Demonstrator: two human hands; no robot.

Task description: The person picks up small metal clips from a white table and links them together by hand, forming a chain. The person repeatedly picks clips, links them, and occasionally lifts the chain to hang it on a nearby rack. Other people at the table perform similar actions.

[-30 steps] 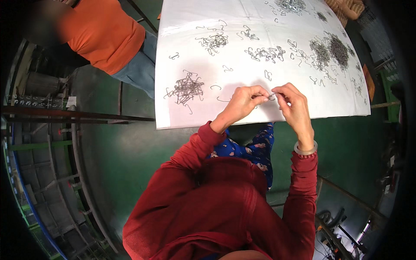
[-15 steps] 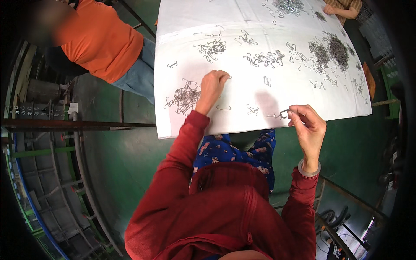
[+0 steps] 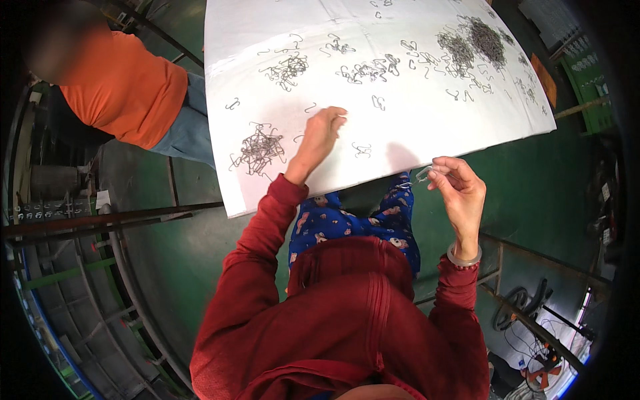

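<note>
My left hand (image 3: 323,138) is over the white-covered table (image 3: 267,190), fingers bent but apart, with nothing visible between them. A single wire hook (image 3: 310,107) lies just left of its fingers, and another (image 3: 298,139) is partly hidden beside the wrist. Past the table's near edge, my right hand (image 3: 461,193) pinches metal hooks (image 3: 423,175) between thumb and fingers; how many is unclear. A tangled heap of wire hooks (image 3: 259,150) sits left of my left hand. A small cluster (image 3: 361,150) lies between my hands.
Further hook piles (image 3: 288,69) (image 3: 371,69) spread across the table, with dense dark heaps (image 3: 485,41) at the far right. A person in an orange top (image 3: 137,90) is at the left edge. Metal rails (image 3: 113,217) run beside the table, over a green floor.
The view has shifted, so the table appears further left. My left fingers have loosened from a pinch. My right hand, still holding the hooks, has come off the table's edge toward me.
</note>
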